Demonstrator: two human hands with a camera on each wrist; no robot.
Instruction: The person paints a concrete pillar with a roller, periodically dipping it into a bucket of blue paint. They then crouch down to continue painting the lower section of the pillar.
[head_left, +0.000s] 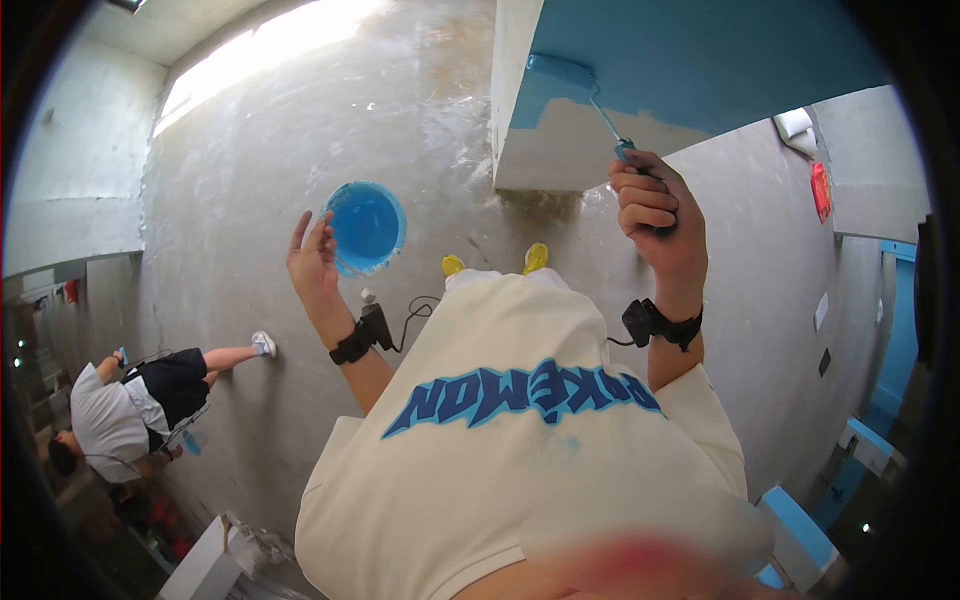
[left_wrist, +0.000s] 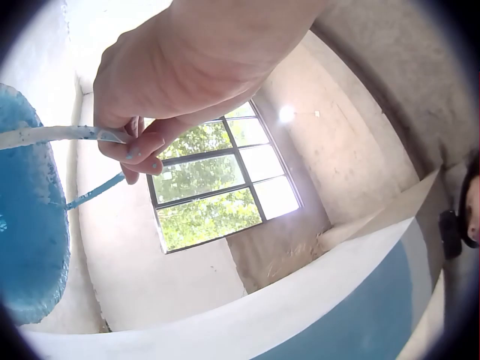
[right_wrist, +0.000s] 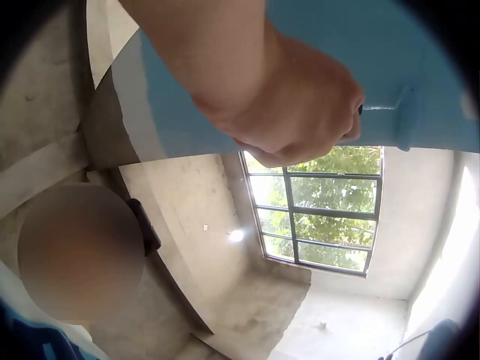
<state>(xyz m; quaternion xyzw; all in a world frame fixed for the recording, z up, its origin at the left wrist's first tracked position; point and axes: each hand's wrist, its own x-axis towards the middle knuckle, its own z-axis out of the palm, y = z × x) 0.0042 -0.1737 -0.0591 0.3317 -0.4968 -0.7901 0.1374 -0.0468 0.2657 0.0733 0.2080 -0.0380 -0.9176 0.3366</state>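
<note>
Fingers (head_left: 645,205) of the right hand grip the paint roller (head_left: 562,72) handle, roller above.

Rough grey concrete floor (head_left: 270,160); glossy wet-painted beam (head_left: 700,60).
</note>
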